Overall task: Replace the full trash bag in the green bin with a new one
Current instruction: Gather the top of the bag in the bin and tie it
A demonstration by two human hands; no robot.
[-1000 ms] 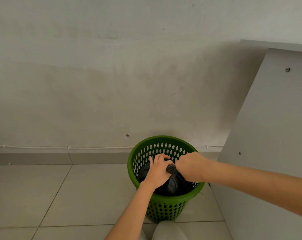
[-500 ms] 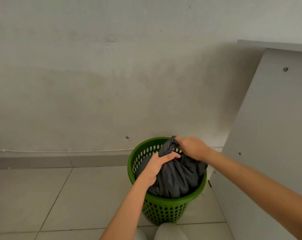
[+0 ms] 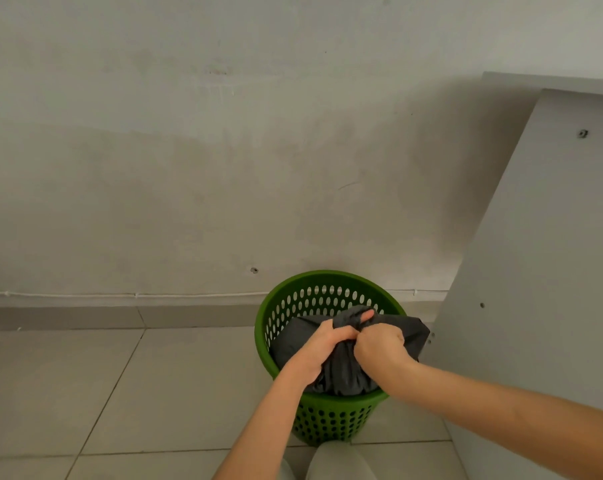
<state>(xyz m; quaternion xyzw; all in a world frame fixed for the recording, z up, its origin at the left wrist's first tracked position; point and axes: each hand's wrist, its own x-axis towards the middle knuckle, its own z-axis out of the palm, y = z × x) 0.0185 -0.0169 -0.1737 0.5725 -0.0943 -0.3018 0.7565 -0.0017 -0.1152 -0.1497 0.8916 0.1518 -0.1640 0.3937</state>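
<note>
A green perforated bin (image 3: 327, 419) stands on the tiled floor against the wall. A dark grey trash bag (image 3: 343, 375) bulges out of its top, part of it spilling over the right rim. My left hand (image 3: 319, 351) and my right hand (image 3: 379, 348) both grip the gathered neck of the bag, side by side, just above the bin's opening. The bag's twisted top pokes up between my thumbs. No new bag is in view.
A grey wall with a thin white cable (image 3: 137, 295) along its base runs behind the bin. A tall light grey panel (image 3: 535, 271) stands close on the bin's right. Tiled floor (image 3: 120, 393) stretches to the left. Something pale (image 3: 338, 462) shows at the bottom edge.
The bag has risen from deep in the bin until it bulges above the rim. Both hands have regripped its neck close together, now lower than half a second ago.
</note>
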